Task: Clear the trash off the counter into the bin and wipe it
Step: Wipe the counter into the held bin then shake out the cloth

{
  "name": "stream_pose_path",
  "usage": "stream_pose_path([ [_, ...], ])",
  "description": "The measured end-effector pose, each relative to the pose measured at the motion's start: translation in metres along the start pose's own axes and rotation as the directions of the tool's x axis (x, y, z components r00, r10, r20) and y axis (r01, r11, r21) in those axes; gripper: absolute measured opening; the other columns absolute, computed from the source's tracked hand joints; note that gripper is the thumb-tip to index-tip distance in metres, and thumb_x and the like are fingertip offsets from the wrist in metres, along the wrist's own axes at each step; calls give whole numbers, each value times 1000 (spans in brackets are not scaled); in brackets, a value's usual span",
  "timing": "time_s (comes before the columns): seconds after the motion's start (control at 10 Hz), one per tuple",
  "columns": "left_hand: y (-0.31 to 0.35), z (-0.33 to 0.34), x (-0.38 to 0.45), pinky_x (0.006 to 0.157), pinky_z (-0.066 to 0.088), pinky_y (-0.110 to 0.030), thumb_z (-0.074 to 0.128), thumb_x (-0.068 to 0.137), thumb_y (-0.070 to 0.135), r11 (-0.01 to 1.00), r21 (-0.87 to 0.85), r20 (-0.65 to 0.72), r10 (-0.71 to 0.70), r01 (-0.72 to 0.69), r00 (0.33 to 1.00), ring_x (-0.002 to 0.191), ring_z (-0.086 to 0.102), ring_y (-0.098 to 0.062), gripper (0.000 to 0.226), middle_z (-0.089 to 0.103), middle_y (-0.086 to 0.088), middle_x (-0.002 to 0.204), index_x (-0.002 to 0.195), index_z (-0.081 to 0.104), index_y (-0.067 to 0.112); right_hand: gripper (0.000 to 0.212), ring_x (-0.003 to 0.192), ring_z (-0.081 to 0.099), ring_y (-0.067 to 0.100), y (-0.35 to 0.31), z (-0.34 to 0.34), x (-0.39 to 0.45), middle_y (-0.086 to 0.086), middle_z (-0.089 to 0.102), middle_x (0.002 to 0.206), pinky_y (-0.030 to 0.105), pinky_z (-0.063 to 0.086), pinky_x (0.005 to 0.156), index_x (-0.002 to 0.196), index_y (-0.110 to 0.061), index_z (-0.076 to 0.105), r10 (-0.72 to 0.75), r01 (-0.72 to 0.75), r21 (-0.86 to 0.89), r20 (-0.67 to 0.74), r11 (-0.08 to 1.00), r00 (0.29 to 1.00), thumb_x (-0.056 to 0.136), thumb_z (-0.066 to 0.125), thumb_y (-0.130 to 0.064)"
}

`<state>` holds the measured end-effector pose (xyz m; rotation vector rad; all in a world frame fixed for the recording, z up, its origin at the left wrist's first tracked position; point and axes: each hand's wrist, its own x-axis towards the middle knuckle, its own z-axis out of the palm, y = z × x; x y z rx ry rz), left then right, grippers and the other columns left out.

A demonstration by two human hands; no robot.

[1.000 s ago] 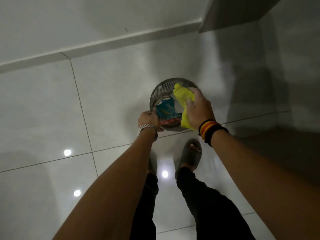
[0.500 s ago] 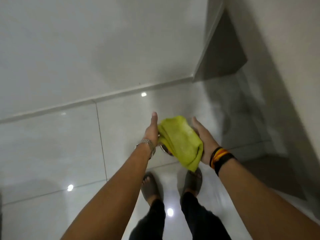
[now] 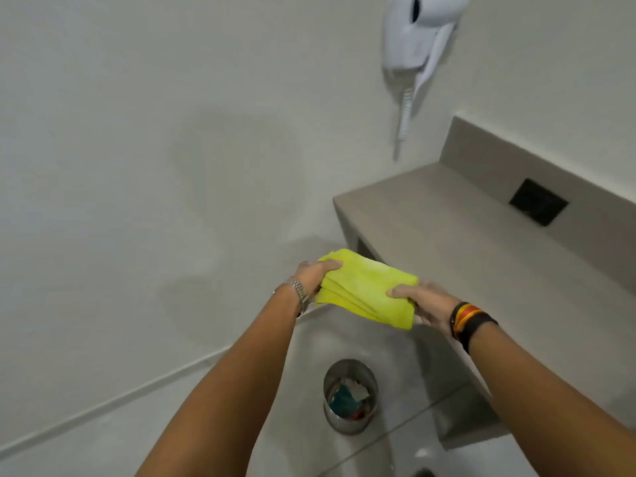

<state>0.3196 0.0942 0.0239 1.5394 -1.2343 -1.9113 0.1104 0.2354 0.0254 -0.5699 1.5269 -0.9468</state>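
Observation:
A folded yellow cloth (image 3: pixel 368 287) is stretched between my two hands in the middle of the view. My left hand (image 3: pixel 315 275) pinches its left end and my right hand (image 3: pixel 421 299) grips its right end. Both hands are at about the height of the grey counter (image 3: pixel 447 242), just left of its near corner. On the floor below stands a round metal bin (image 3: pixel 349 395) holding blue, white and red trash.
A white wall-mounted hair dryer (image 3: pixel 418 39) with a coiled cord hangs above the counter. A dark square socket plate (image 3: pixel 538 206) sits in the counter's back ledge. A pale wall fills the left; glossy floor tiles lie below.
The view has swung up from the floor and bin to the counter. My hands rose from the bin, and the left hand, empty before, now holds the cloth's end.

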Motion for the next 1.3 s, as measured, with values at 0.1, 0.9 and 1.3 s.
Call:
stream_pose_path([
  [0.1,22,31,-3,65,63,-42,86,58,27,999,2,63,38,-38,997,81,73,-30,74,74,-17,102,123,61,0,22,76,70,20,-1,-25,-12,7,74,93,29,58,59,101,-8,72,-80,88,18,-264,996,961,82,77,-19],
  [0.9,-207,559,-139,62,61,-41,74,87,22,924,301,530,-367,235,765,73,68,-28,11,71,-12,85,88,68,13,53,99,66,36,247,-424,-222,19,69,107,44,52,86,116,1,62,340,219,372,-925,902,168,69,70,-22],
  [1.3,-151,589,-145,116,31,-37,36,97,61,909,341,356,112,-241,928,136,47,-26,67,53,-7,147,139,56,12,66,116,54,31,249,-484,-235,22,54,137,41,39,104,140,-1,40,152,191,217,-940,957,306,83,70,-15],
])
